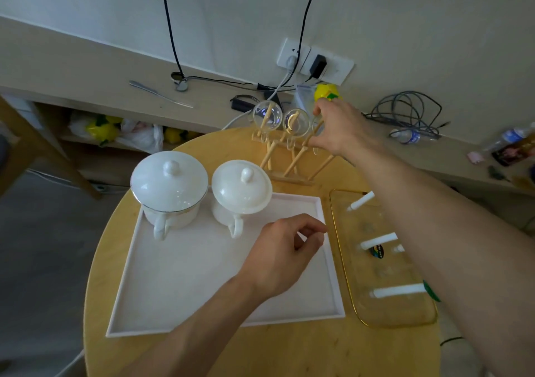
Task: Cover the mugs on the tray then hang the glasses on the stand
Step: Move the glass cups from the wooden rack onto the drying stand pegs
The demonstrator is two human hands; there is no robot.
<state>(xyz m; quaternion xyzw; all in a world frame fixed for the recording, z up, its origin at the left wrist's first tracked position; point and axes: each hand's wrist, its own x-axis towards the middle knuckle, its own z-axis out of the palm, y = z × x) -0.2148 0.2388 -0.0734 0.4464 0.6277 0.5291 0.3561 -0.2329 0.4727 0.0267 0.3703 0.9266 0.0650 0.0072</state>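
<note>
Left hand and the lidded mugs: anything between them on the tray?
Nothing: the head view shows only bare white tray floor between the left hand and the two lidded mugs.

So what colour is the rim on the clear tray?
Gold, on the clear tray, seen from the head camera.

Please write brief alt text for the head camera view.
A right hand places a third glass on a wooden stand already holding two. Two lidded white mugs sit on a white tray; the left hand hovers empty above it.
</note>
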